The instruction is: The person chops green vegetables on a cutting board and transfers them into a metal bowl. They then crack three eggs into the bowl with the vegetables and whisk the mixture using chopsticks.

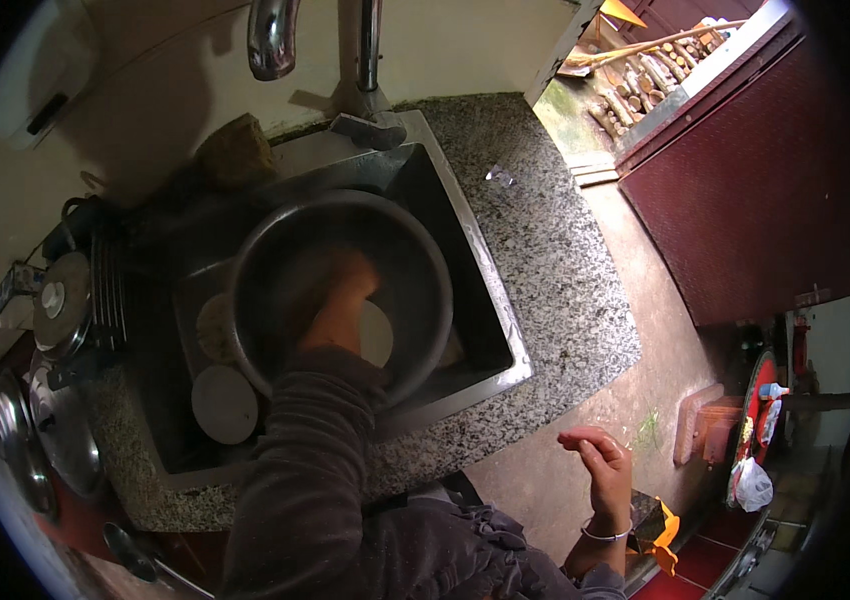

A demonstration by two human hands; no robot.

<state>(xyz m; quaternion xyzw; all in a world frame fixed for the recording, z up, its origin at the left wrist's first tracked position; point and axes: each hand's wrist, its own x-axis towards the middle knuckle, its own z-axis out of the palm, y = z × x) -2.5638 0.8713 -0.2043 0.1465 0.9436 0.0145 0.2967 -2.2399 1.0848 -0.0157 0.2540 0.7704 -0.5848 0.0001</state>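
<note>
A large round metal basin (440, 300) sits in the sink (481, 270), its inside dark and hazy. One arm in a grey sleeve reaches down into it; this looks like my left hand (353, 277), with its fingers lost in the dim haze. Beside that wrist, inside the basin, lies a pale round dish (376, 335). Left of the basin a white bowl (224, 405) rests in the sink, with another round dish (213, 327) partly covered by the rim. My right hand (599, 457), wearing a bangle, hangs in the air past the counter edge, holding nothing, fingers slightly bent.
Above the sink are a faucet spout (272, 45) and its lever (368, 133). Speckled granite counter (560, 300) surrounds the basin's sink. A lidded pot (62, 300) and metal lids (64, 427) stand left, a ladle (130, 551) below them. A dark red door (755, 187) stands right.
</note>
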